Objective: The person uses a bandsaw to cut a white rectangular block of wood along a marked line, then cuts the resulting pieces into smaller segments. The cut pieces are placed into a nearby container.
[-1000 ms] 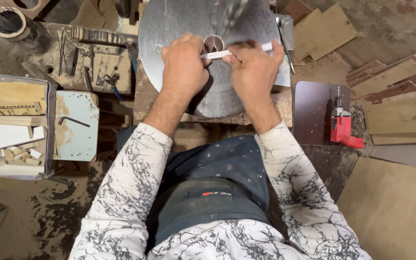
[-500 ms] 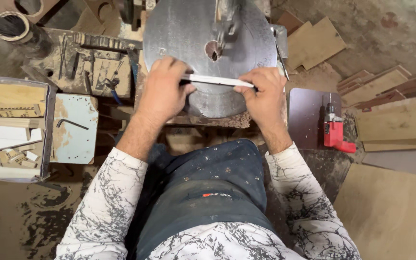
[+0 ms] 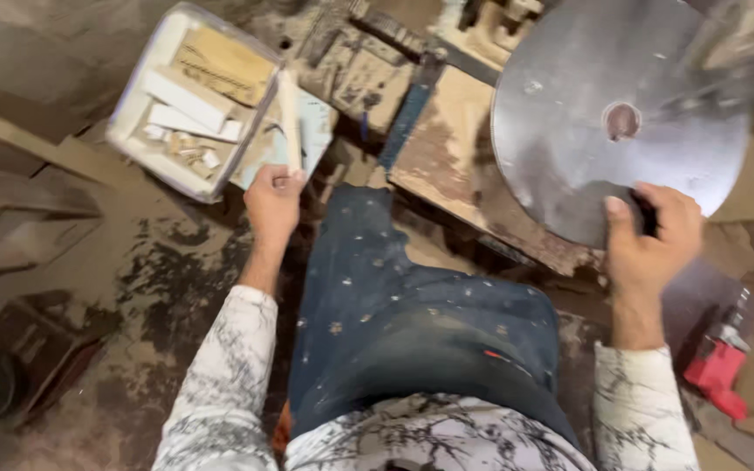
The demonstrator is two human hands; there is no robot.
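1. The left hand [image 3: 272,199] is closed around the lower end of a pale wooden strip [image 3: 289,118], which stands up toward the shallow tray [image 3: 129,112] of offcuts, well to the left of the round metal table [image 3: 569,113].
2. The right hand [image 3: 652,240] rests on the near rim of the round metal table, thumb up on the plate and fingers curled over the edge; it holds nothing loose.
3. To do this well, the strip looks best kept gripped low and steady, lowered flat among the pale pieces in the tray rather than dropped on its edge, while the right hand stays braced at the rim, clear of the hole [image 3: 622,120] in the plate.
4. Inside the tray, at its end farthest from the round metal table, lies a tan cardboard-coloured flat piece [image 3: 224,63]; the blur makes any marks on it unreadable.
5. A red power tool [image 3: 716,373] lies below and to the right of the round metal table.
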